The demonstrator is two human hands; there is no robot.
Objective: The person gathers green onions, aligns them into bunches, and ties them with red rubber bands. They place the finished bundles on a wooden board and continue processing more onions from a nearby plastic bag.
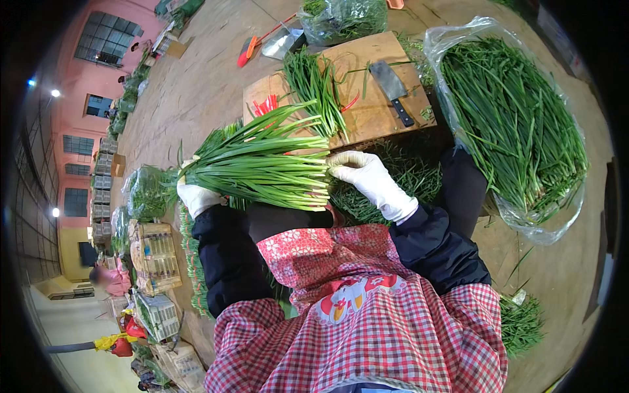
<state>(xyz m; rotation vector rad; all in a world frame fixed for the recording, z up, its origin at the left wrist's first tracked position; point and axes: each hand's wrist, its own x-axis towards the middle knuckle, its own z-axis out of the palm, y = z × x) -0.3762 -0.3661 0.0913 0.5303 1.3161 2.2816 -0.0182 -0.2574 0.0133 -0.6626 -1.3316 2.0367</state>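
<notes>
My left hand (196, 196), in a white glove, grips a large bunch of green chives (260, 167) around its leafy end. The pale stalk ends point right, towards my right hand (371, 182), also gloved in white. Its thumb and fingers are bent together at the stalk ends; whether a stalk is pinched between them is unclear. Beyond the hands is a wooden board (388, 51). On it lie a smaller heap of chives (317, 88), a cleaver (390, 86) with a black handle, and red ties (266, 105).
An open clear plastic bag (550, 236) full of chives (506, 123) stands at the right. Loose leaves (403, 174) lie below the board. Farther off are a dustpan (282, 44), a broom (245, 51) and another filled bag (346, 22). Crates (156, 258) and a person (115, 280) are at the left.
</notes>
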